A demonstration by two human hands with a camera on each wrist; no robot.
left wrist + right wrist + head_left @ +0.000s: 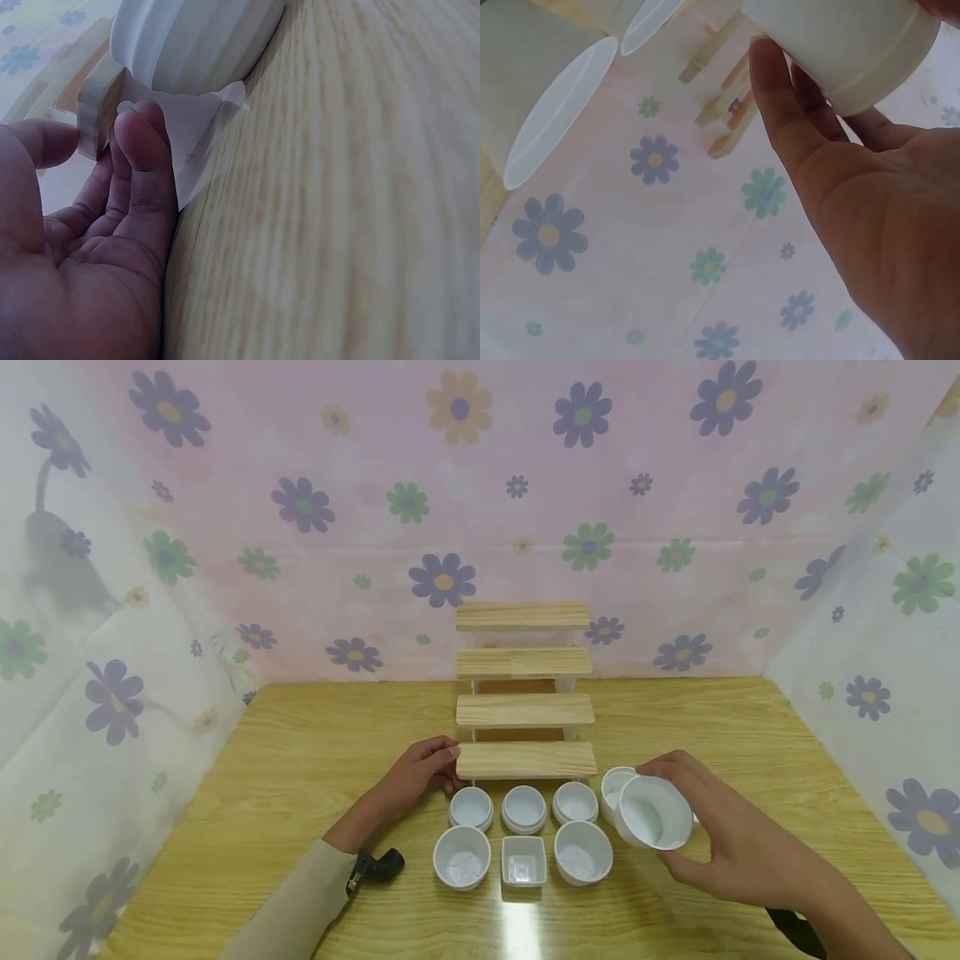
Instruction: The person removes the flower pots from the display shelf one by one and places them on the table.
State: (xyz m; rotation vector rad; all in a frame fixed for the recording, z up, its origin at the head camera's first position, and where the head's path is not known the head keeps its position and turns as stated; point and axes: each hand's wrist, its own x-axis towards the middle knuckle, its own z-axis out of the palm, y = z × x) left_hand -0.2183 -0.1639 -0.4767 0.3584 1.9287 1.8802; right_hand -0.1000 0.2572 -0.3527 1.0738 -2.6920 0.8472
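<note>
A four-step stand with wooden boards [525, 762] stands mid-table. My left hand [416, 772] grips the left end of its lowest board; in the left wrist view the thumb and fingers lie on either side of the board end [97, 112]. My right hand [738, 847] holds a white pot [654, 814] between thumb and fingers, raised and tilted with its mouth toward the head camera. The right wrist view shows the fingers against that pot's wall [847, 52]. Behind it, partly hidden, is another white pot [612, 785].
In front of the stand sit several white pots in two rows, including a round pot [462, 858], a square pot [523, 862] and another round pot [583, 853]. A flowered cloth [517, 518] hangs behind the wood-grain table [322, 727] and along both sides.
</note>
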